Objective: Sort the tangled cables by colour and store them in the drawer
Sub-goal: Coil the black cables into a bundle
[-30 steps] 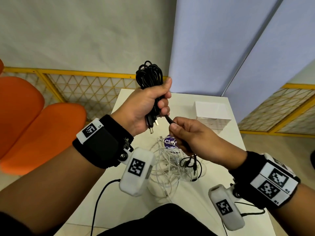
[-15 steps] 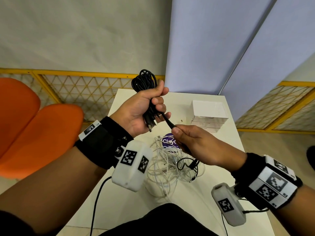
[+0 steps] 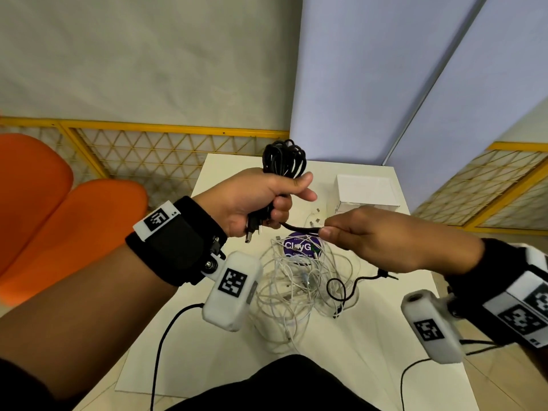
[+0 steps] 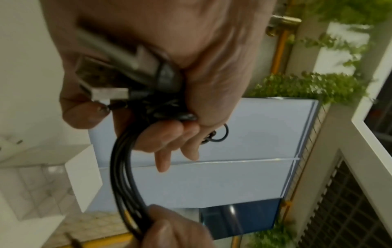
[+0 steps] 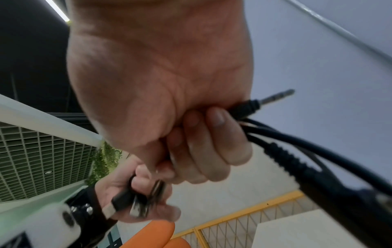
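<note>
1. Head view: black cable bundle [image 3: 283,158] upright in left hand [image 3: 255,200], fingers wrapped round it, plugs hanging below the fist.
2. Loose black strand [image 3: 299,228] runs roughly level, bundle to right hand [image 3: 382,238], pinched there; tail drops right.
3. White cable tangle [image 3: 296,289] on surface [image 3: 341,366] beneath; white box [image 3: 366,188] behind.
</note>
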